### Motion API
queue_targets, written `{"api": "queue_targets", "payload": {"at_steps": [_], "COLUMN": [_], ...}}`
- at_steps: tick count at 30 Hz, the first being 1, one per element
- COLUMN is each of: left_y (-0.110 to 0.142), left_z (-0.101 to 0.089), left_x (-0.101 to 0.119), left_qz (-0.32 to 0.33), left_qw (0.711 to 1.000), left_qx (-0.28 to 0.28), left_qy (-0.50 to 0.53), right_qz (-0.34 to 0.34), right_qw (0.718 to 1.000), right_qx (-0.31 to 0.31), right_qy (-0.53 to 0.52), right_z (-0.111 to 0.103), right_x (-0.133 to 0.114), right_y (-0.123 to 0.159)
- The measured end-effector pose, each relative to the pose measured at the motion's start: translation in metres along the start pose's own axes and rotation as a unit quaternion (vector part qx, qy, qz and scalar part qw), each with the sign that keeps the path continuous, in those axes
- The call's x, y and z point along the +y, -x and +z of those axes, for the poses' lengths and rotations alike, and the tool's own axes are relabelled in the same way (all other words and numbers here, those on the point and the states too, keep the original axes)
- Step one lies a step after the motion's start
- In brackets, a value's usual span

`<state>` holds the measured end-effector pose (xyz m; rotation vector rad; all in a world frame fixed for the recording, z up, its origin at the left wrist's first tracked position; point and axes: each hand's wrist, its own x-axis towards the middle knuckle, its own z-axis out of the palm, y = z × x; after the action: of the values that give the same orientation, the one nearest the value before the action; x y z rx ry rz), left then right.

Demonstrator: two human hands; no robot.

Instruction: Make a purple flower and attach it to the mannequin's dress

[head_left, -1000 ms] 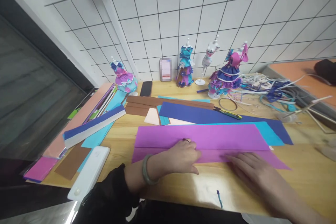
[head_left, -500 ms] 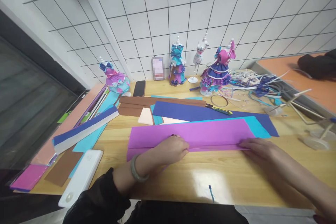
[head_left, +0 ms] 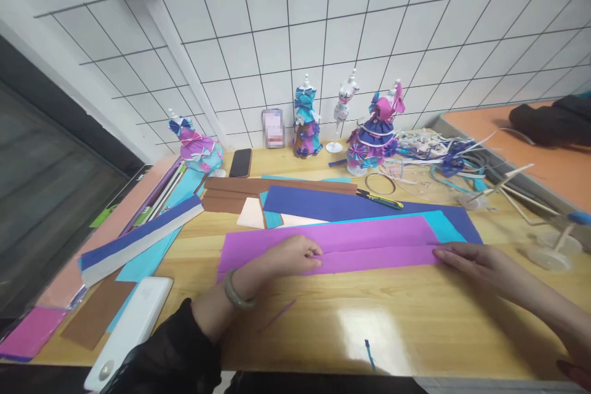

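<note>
A long purple crepe paper strip (head_left: 369, 243) lies folded lengthwise on the wooden table (head_left: 415, 320). My left hand (head_left: 290, 257), with a green bangle on the wrist, rests flat on the strip near its left half, fingers together and stretched out. My right hand (head_left: 480, 261) lies flat at the strip's right end, fingertips pressing on the fold. Neither hand grips anything.
Behind the strip lie dark blue (head_left: 351, 203), teal and brown (head_left: 258, 188) paper sheets and a utility knife (head_left: 381, 199). Paper-dressed mannequin dolls (head_left: 373, 135), a phone (head_left: 241, 162) and tangled ribbons (head_left: 443, 157) stand at the tiled wall. A white case (head_left: 129, 329) sits front left.
The strip's lower flap has been folded up, so it is narrower. My right hand slid right to the strip's end; my left hand shifted slightly left.
</note>
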<state>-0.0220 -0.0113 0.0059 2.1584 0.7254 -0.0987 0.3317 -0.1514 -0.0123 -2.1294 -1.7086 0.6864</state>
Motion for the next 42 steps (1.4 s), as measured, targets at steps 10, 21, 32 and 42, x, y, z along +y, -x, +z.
{"api": "queue_targets", "payload": {"at_steps": [10,21,32,42], "left_y": [-0.005,-0.005,-0.002,0.003], "left_z": [-0.005,0.004,0.013,0.007], "left_x": [0.001,-0.002,-0.008,0.002], "left_qz": [-0.061,-0.054,-0.045,-0.069], "left_qw": [0.997,0.991,0.987,0.986], "left_qx": [0.005,0.051,0.085,0.069], "left_qy": [-0.041,-0.107,-0.133,-0.134], "right_qz": [-0.052,0.013,0.067,0.031], "right_qw": [0.997,0.993,0.990,0.977], "right_qx": [0.052,0.089,0.121,0.157], "right_qy": [0.036,0.070,0.038,0.142], "right_z": [0.012,0.016,0.022,0.025], "right_x": [0.019,0.007,0.013,0.020], "right_y": [-0.001,0.001,0.001,0.006]}}
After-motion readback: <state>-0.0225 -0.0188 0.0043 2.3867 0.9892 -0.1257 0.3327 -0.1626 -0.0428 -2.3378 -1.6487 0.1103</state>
